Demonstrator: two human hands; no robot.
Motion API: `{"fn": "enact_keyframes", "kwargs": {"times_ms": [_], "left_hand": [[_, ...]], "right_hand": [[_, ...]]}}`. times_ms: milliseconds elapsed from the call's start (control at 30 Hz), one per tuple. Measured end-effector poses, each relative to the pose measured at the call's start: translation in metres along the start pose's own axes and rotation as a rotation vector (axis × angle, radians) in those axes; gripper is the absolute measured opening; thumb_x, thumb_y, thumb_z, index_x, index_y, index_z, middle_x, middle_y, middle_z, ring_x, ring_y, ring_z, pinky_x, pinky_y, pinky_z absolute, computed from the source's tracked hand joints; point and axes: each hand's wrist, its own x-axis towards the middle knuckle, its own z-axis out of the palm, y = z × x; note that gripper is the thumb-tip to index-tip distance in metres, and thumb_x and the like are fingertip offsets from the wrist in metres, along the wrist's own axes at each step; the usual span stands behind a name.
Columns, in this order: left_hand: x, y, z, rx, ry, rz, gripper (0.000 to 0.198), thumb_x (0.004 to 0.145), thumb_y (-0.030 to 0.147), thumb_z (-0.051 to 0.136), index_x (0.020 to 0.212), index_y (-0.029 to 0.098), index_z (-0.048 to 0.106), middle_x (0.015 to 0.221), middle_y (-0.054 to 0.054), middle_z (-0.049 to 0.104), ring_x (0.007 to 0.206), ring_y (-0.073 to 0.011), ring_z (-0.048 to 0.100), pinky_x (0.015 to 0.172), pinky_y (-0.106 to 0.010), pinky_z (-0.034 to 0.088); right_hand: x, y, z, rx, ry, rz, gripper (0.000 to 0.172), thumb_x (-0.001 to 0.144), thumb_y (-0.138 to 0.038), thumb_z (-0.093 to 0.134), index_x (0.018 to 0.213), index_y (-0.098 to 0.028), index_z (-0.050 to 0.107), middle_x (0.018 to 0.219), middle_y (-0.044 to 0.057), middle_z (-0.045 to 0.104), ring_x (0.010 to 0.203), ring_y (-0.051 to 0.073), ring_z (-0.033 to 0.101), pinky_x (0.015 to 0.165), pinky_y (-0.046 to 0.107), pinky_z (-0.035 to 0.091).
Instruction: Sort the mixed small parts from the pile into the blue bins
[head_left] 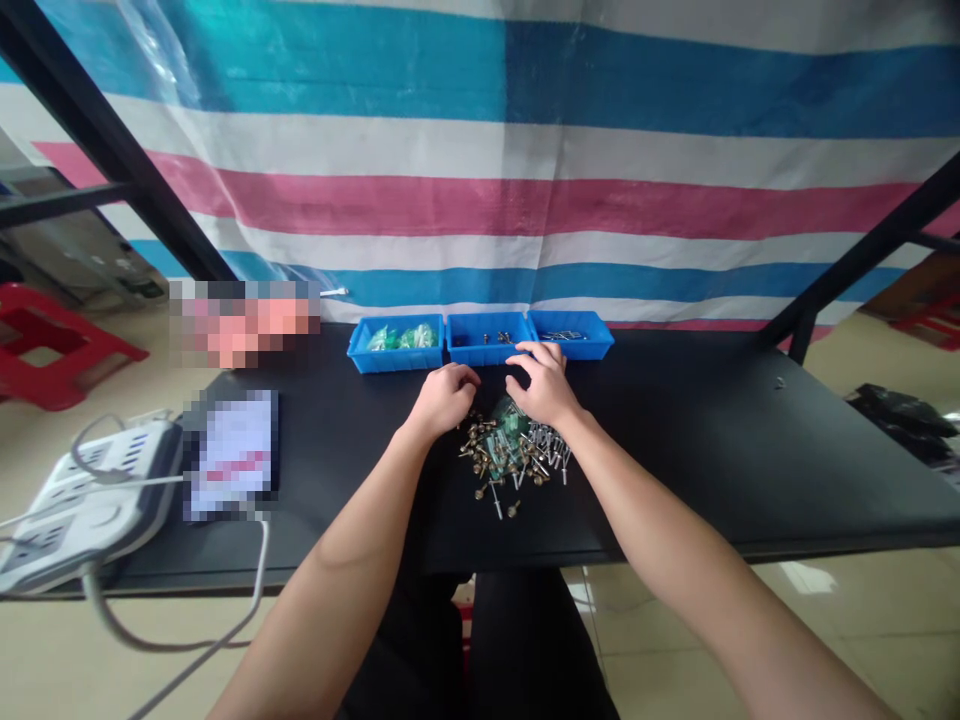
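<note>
A mixed heap of brass-coloured bolts [513, 509], silver pop rivets [497, 502] and small green plastic packets [501, 440] lies in front of me. At its back left, my left hand [444, 400] has its fingers curled in; whatever is in them is hidden. My right hand [546, 384] hovers over the back right of the heap, thumb and fingers apart, near the middle bin. Behind the hands stand three blue bins in a row. The left bin [405, 363] contains green packets, the middle bin [480, 355] a few bolts, the right bin [594, 350] rivets.
The black tabletop [690, 450] carries a white power strip [90, 500] with cables and a blurred, phone-like device [232, 455] on the left. A small metal piece [780, 383] lies far right. Black frame posts and a striped sheet [637, 210] border the table.
</note>
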Motion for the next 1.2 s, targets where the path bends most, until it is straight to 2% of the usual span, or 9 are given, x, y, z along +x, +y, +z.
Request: {"fn": "enact_keyframes", "kwargs": {"times_ms": [167, 333, 567, 767, 867, 1033, 1200], "left_hand": [[-0.001, 0.001, -0.006, -0.020, -0.066, -0.052, 0.025, 0.067, 0.018, 0.049, 0.077, 0.019, 0.071, 0.077, -0.003, 0.070, 0.073, -0.0197, 0.062, 0.074, -0.030, 0.050], [0.001, -0.007, -0.011, 0.005, -0.094, -0.091, 0.028, 0.064, 0.018, 0.048, 0.076, 0.021, 0.073, 0.075, -0.002, 0.071, 0.071, -0.0199, 0.063, 0.073, -0.030, 0.051], [0.002, -0.018, -0.021, 0.091, -0.040, -0.180, 0.024, 0.066, 0.025, 0.052, 0.074, 0.024, 0.075, 0.070, -0.002, 0.071, 0.072, -0.0229, 0.065, 0.072, -0.030, 0.052], [-0.001, -0.011, -0.021, 0.127, -0.180, -0.203, 0.019, 0.066, 0.035, 0.060, 0.072, 0.023, 0.073, 0.072, -0.003, 0.071, 0.070, -0.0216, 0.065, 0.063, -0.028, 0.049], [-0.002, -0.012, -0.018, 0.189, -0.177, -0.185, 0.018, 0.064, 0.039, 0.064, 0.069, 0.023, 0.071, 0.070, -0.004, 0.071, 0.066, -0.0212, 0.064, 0.061, -0.028, 0.048], [-0.002, -0.012, -0.013, 0.209, -0.164, -0.117, 0.015, 0.067, 0.036, 0.063, 0.068, 0.023, 0.071, 0.069, -0.004, 0.070, 0.066, -0.0208, 0.064, 0.064, -0.028, 0.049], [-0.003, -0.002, -0.009, 0.113, -0.122, -0.117, 0.018, 0.072, 0.032, 0.058, 0.073, 0.021, 0.072, 0.071, -0.004, 0.071, 0.067, -0.0206, 0.064, 0.066, -0.029, 0.049]], "right_hand": [[0.001, -0.004, -0.005, 0.059, 0.068, -0.046, 0.012, 0.080, -0.021, 0.055, 0.081, -0.021, 0.067, 0.099, 0.008, 0.063, 0.101, 0.025, 0.049, 0.092, 0.042, 0.040], [0.002, -0.003, -0.006, 0.122, 0.067, -0.087, 0.015, 0.080, -0.018, 0.053, 0.070, -0.020, 0.063, 0.080, 0.006, 0.062, 0.086, 0.022, 0.053, 0.084, 0.037, 0.044], [0.002, -0.002, -0.006, 0.126, 0.020, -0.098, 0.017, 0.081, -0.017, 0.051, 0.069, -0.021, 0.063, 0.078, 0.006, 0.063, 0.082, 0.021, 0.053, 0.082, 0.037, 0.045], [0.002, -0.001, -0.005, 0.135, 0.023, -0.105, 0.018, 0.082, -0.017, 0.051, 0.069, -0.020, 0.063, 0.078, 0.005, 0.063, 0.081, 0.020, 0.053, 0.081, 0.035, 0.045], [0.001, -0.001, -0.004, 0.125, 0.009, -0.104, 0.018, 0.082, -0.017, 0.051, 0.072, -0.020, 0.064, 0.080, 0.006, 0.064, 0.082, 0.021, 0.054, 0.082, 0.036, 0.045], [0.001, -0.003, -0.004, 0.108, -0.004, -0.113, 0.016, 0.081, -0.016, 0.053, 0.073, -0.020, 0.065, 0.081, 0.006, 0.064, 0.084, 0.021, 0.054, 0.082, 0.036, 0.045], [0.001, -0.005, -0.004, 0.114, 0.004, -0.122, 0.016, 0.082, -0.016, 0.053, 0.072, -0.020, 0.064, 0.080, 0.006, 0.065, 0.082, 0.020, 0.055, 0.081, 0.034, 0.046]]}}
